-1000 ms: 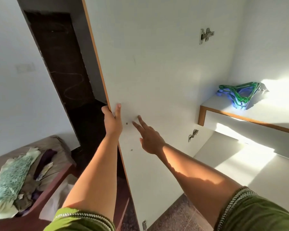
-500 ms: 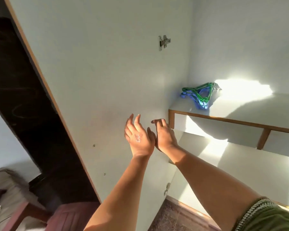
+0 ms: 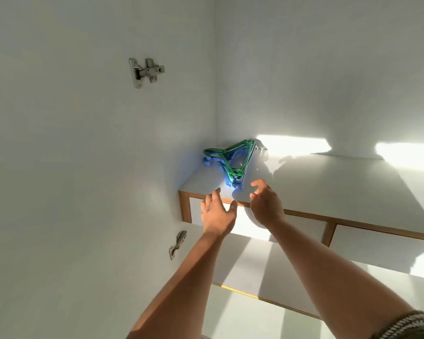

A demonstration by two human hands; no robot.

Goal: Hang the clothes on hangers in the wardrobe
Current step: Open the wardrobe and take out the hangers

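Shelf [image 3: 328, 182] right of the hangers [image 3: 233, 159] lies bare (sunlit).

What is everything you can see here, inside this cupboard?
hangers: a tangled pile, exact count unclear, green on top of blue, at the left rear of the upper shelf, in a patch of sun
upper shelf: one, white with a wood-coloured front edge, right of centre
lower shelf: one, white, below the upper one, striped with sunlight
hinges: two, silver metal, on the white panel at left, one high, one low
left hand: one, fingers relaxed, reaching toward the hangers, holding nothing
right hand: one, fingers loosely curled, just short of the hangers, holding nothing
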